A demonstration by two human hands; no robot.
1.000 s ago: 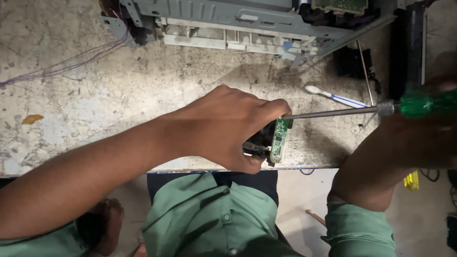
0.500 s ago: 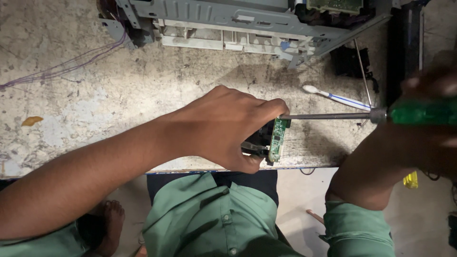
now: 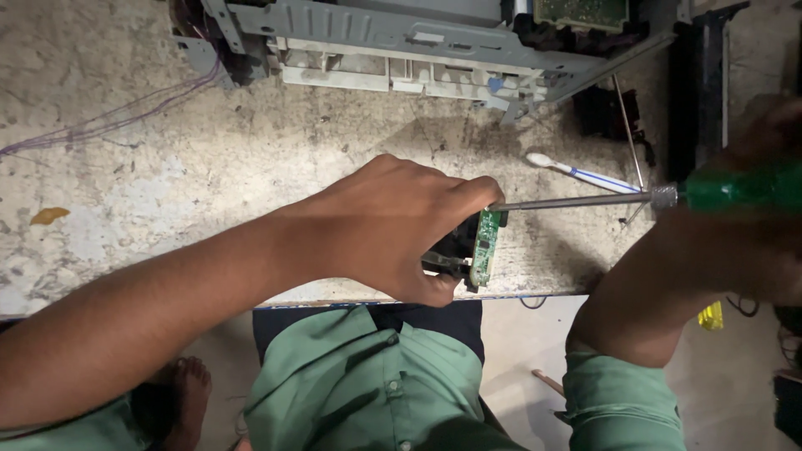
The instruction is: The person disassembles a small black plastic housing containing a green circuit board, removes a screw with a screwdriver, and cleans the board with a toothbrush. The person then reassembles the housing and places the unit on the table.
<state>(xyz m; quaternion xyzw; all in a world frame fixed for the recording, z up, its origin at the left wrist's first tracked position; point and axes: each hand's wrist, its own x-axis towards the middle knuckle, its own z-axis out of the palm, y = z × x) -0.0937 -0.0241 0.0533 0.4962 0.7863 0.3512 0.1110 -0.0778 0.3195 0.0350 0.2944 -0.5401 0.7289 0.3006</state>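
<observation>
Green shirt cloth (image 3: 351, 392) is being seen nearest, below the table edge. A small black part with a green circuit board (image 3: 484, 248) is being gripped by the left hand (image 3: 393, 225) at the near edge of the worn table (image 3: 209, 167). A green-handled screwdriver (image 3: 635, 199) is being clenched by the right hand (image 3: 752, 225), its tip being pressed against the board. A toothbrush (image 3: 576, 173) is being left just beyond the shaft. Farthest back, an opened grey machine (image 3: 418, 42) is being kept.
</observation>
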